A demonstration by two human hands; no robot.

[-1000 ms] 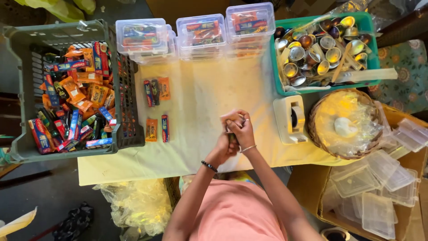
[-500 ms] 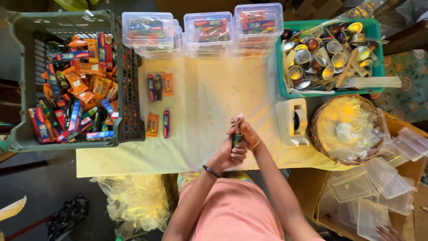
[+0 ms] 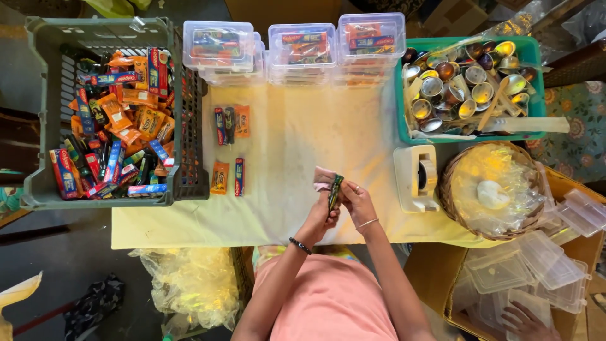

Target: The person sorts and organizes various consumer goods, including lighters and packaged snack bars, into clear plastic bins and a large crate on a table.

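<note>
Both my hands meet over the near middle of the yellow-covered table (image 3: 303, 139). My left hand (image 3: 323, 211) and my right hand (image 3: 357, 197) together hold a small dark green tube (image 3: 334, 192) and a pink packet (image 3: 323, 178) pressed against it. Further left on the cloth lie a small orange sachet (image 3: 219, 177) and a little red and blue box (image 3: 239, 177). Above them rests a set of small packets (image 3: 230, 122).
A grey crate (image 3: 189, 120) of toothpaste boxes and sachets stands at left. Stacked clear lidded boxes (image 3: 303, 47) line the far edge. At right are a green tray (image 3: 530, 50) of metal cups, a white tape dispenser (image 3: 416, 178), a basket (image 3: 449, 189) and empty clear boxes (image 3: 543, 265). Another person's hand (image 3: 527, 319) shows bottom right.
My hands stayed at the table's near middle. The green tube and pink packet now show more plainly between them.
</note>
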